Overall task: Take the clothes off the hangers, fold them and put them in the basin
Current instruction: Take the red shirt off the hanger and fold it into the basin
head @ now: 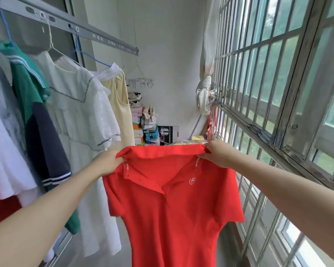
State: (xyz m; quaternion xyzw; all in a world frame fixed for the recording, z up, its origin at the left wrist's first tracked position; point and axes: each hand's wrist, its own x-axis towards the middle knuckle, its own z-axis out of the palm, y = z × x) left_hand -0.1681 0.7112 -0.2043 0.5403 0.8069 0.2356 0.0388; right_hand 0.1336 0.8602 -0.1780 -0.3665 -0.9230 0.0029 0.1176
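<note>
Holding the red polo shirt [174,205] up by its shoulders, the left hand [108,161] and right hand [217,153] each pinch the collar edge, so it hangs flat and free of any hanger, likely for folding. Other clothes hang on the rail [81,28]; no basin is visible.
</note>
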